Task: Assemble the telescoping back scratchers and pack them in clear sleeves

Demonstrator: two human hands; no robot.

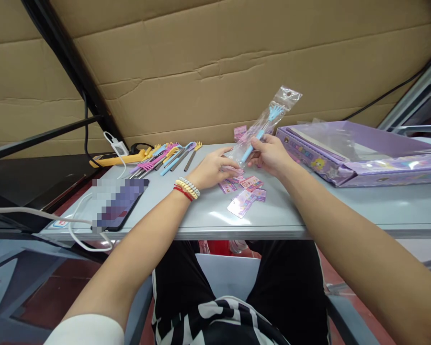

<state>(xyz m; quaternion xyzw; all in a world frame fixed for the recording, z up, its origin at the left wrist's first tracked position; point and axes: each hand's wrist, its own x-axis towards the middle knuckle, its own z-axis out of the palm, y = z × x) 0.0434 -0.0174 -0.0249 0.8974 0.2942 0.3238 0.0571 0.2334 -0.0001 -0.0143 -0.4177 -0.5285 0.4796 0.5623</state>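
Observation:
A light blue back scratcher [260,134] with a claw-shaped head lies inside a clear plastic bag [289,97], tilted up to the right above the table. My right hand [271,155] grips its handle through the bag, thumb on top. At the bag's lower end, the fingers of my left hand [211,170] are closed on the plastic; their tips are partly hidden. Below both hands lie several small pink and purple printed cards [241,203]. Left of my left hand is a loose pile of back scratchers [172,158] in yellow, pink, purple and blue.
A purple printed box [345,167] with clear plastic in it sits on the right of the grey table [201,220]. A phone [124,208] with a white cable [75,220] lies at the left front. Cardboard [201,72] stands behind the table.

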